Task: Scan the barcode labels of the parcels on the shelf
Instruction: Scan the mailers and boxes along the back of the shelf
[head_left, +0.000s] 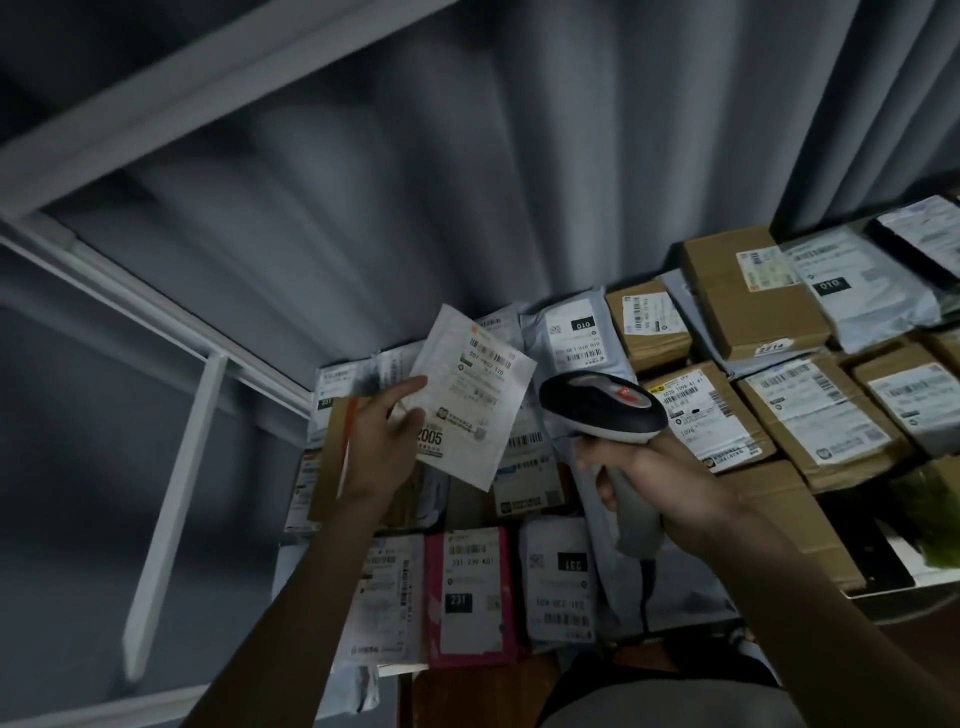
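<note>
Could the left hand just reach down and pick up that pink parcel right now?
Probably not at once. The left hand is already holding up a white padded envelope, so it is occupied. The pink parcel itself lies uncovered on top, below that forearm, so the way looks free once the envelope is set down.

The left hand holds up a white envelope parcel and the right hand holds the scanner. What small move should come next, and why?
Probably turn the scanner in the right hand leftward toward the barcode on the white envelope parcel. The left hand already holds it raised, label toward the camera, but the scanner head seems to point past the parcel's lower edge.
</note>
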